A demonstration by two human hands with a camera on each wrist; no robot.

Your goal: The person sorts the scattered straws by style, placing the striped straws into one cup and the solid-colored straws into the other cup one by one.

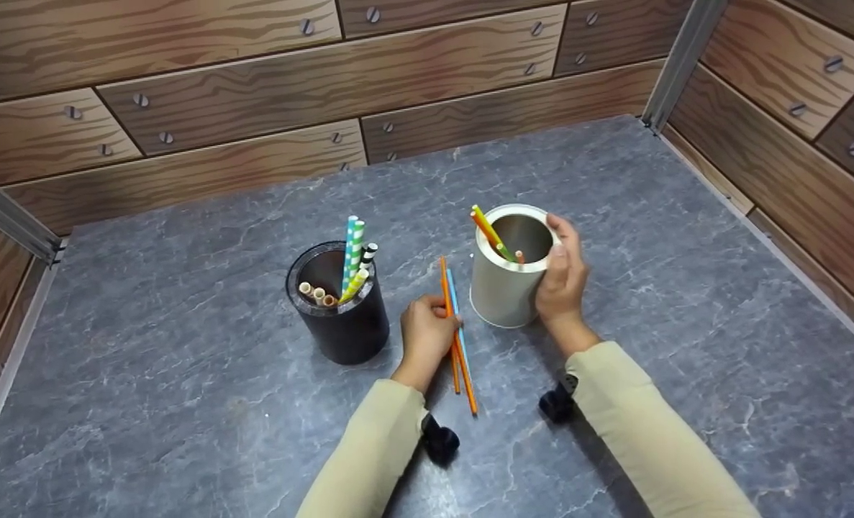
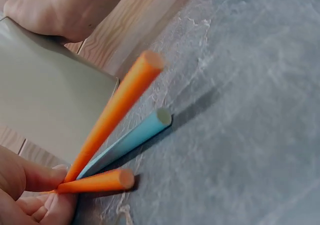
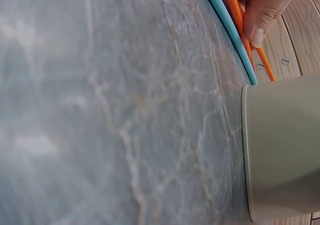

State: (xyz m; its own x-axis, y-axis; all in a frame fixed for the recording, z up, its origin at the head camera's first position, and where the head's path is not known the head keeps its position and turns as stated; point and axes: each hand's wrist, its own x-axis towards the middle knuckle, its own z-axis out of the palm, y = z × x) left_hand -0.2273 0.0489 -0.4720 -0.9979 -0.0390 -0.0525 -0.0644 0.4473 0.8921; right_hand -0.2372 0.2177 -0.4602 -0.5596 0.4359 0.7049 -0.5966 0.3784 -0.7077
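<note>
My left hand point(image 1: 429, 332) pinches an orange straw point(image 2: 112, 116) between thumb and fingers, its near end tilted up off the table. Close beneath lie a blue straw point(image 2: 135, 141) and a second orange straw point(image 2: 100, 181); whether the fingers also touch these, I cannot tell. My right hand point(image 1: 565, 284) grips the right side of an upright white canister point(image 1: 504, 295), with its thumb near the rim. Inside that canister lean a yellow straw point(image 1: 485, 224) and a few orange and green ones. Only the canister's side shows in the right wrist view.
A black canister point(image 1: 351, 334) stands left of my left hand. It holds several straws, including blue-dotted, green-striped, black-striped and yellow ones. The grey marbled table point(image 1: 182, 374) is bounded by wood-patterned walls point(image 1: 434, 79) at the back and sides.
</note>
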